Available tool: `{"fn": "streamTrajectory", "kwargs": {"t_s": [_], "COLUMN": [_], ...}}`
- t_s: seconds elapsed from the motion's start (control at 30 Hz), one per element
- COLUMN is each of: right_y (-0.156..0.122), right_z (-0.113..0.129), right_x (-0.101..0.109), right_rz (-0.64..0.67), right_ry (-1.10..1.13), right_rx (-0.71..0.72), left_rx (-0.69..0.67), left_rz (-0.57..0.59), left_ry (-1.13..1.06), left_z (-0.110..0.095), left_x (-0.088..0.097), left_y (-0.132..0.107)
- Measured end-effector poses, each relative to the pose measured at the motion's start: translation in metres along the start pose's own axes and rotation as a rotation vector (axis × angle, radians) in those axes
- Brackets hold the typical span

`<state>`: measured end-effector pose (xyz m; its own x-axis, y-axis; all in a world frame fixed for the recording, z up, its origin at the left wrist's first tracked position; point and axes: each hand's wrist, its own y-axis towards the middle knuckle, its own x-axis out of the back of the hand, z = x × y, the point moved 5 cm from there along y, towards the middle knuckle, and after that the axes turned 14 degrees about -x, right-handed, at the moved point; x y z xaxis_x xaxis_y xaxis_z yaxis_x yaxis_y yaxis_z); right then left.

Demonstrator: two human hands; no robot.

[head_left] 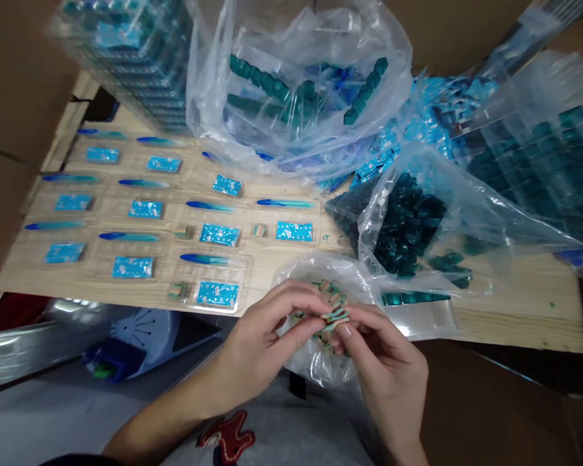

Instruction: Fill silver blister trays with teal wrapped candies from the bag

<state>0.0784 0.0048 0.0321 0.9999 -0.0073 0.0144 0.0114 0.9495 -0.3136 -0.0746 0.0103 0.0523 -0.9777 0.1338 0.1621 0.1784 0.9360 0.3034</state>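
Both hands meet over a clear plastic bag that holds small green and tan pieces. The fingers of my left hand are closed on several of these small green-and-tan pieces. My right hand pinches the same small cluster from the other side. To the left, clear plastic trays lie in rows, each with a blue-to-turquoise pen-like stick and a blue patterned packet. A few trays also hold a small green-and-tan block.
A tall stack of filled trays stands at the back left. Large clear bags with teal pieces sit at the back. On the right, an open bag spills dark teal pieces. Blue packets are heaped behind it.
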Motion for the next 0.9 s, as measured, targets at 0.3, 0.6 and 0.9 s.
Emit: {"fn": "streamTrajectory", "kwargs": {"t_s": [0.3,0.6,0.9], "right_y": [0.000,0.006,0.010], "right_z": [0.000,-0.003,0.002], "right_x": [-0.001,0.003,-0.003], "right_rz": [-0.003,0.043,0.125], "right_ry": [-0.055,0.087,0.114], "right_rx": [0.103,0.002,-0.058], "left_rx": [-0.030,0.142,0.087], "left_rz": [0.012,-0.034,-0.092], "left_ry": [0.047,-0.093,-0.076], "left_z": [0.000,0.008,0.004], "left_x": [0.001,0.004,0.004], "left_y": [0.000,-0.001,0.002]}}
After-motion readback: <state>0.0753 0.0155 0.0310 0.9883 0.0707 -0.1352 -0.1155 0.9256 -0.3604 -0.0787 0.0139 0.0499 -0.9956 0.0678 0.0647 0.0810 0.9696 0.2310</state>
